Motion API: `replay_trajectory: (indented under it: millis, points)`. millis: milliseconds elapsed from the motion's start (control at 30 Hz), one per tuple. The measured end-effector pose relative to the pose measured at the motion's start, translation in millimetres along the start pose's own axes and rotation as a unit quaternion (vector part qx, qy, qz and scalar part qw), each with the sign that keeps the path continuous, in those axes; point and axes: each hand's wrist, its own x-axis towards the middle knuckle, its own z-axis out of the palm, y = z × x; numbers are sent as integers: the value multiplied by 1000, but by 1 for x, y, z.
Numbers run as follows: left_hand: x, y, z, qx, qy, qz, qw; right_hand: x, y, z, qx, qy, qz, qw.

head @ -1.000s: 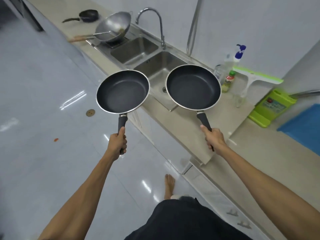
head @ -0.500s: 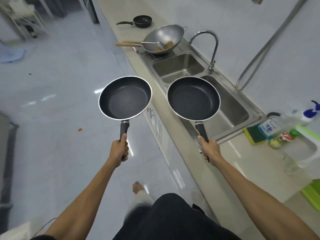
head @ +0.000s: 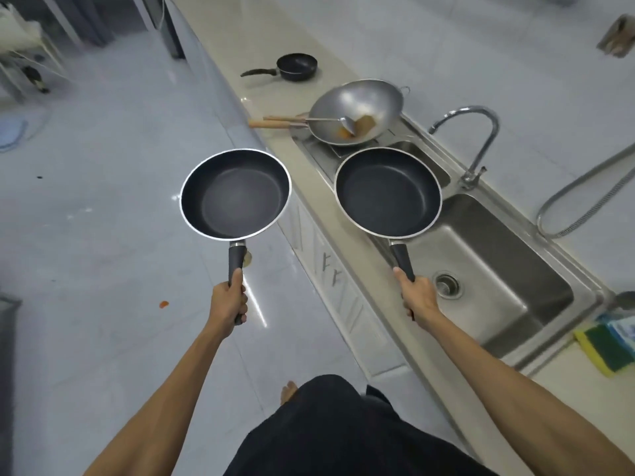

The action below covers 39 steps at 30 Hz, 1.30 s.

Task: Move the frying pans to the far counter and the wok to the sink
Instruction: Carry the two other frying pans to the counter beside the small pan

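Note:
I carry two black non-stick frying pans by their handles. My left hand (head: pixel 228 302) grips the left frying pan (head: pixel 235 194), held level over the floor. My right hand (head: pixel 415 298) grips the right frying pan (head: pixel 388 192), which hovers over the counter edge and the near sink basin. Ahead, a steel wok (head: pixel 357 109) sits tilted on the sink's drainboard, with a wooden-handled ladle (head: pixel 295 122) and brownish residue inside. A small black pan (head: pixel 296 67) rests on the far counter (head: pixel 261 39) beyond it.
A double steel sink (head: pixel 488 269) with a curved faucet (head: pixel 481 146) runs along the counter at right. A yellow-green sponge (head: pixel 601 345) lies at the right edge. A metal hose (head: pixel 584 187) hangs on the tiled wall. The glossy floor (head: pixel 103 218) spreads to the left.
I have walked forward along the counter, both pans still held out. The wok, faucet and far small pan are now closer, and the soap bottles have dropped out of view at right.

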Motion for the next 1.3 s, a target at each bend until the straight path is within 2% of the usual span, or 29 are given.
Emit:
replay_trajectory:
  millis: [433,767,1067,1300]
  points:
    - [230,134,-79,16,1,35,999,138,-197,171,32,-20,-39,999]
    - [400,249,-111,-16,24,28,999,264,-386,269,-17,-21,-77,997]
    - [568,339,-163,-33,14,28,999,351,-500,370,-13,-50,-76,996]
    - [715,417,-234,13,-20,29,999,409,-596,471,-25,13,-46,999]
